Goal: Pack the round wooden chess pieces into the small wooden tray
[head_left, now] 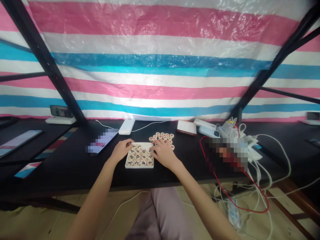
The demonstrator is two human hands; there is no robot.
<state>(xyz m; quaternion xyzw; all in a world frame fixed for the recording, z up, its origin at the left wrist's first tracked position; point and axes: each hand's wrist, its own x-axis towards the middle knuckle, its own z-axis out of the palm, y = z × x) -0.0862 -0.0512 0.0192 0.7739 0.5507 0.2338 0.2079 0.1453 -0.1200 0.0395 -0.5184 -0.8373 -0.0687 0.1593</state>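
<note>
A shallow white box (139,166) lies on the black table, with rows of round Chinese chess pieces (137,157) bearing dark characters inside it. Part of the box's far end shows bare white floor. My left hand (121,149) is at the far left corner of the box, its thumb and fingers closed about the rim. Over the right side of the box is my right hand (165,154), its fingers apart and bent downward near the loose pieces. Just beyond it lies a cluster of Chinese chess pieces with red characters (163,135); my right fingers partly cover some of them.
A phone (106,141) lies to the left, partly blurred. Behind stand a white power bank (126,126) with a cable and a white-and-red box (186,128). Tangled white cables (257,166) and a red cord (250,209) hang at the right. Black frame posts (53,71) rise beside striped sheeting.
</note>
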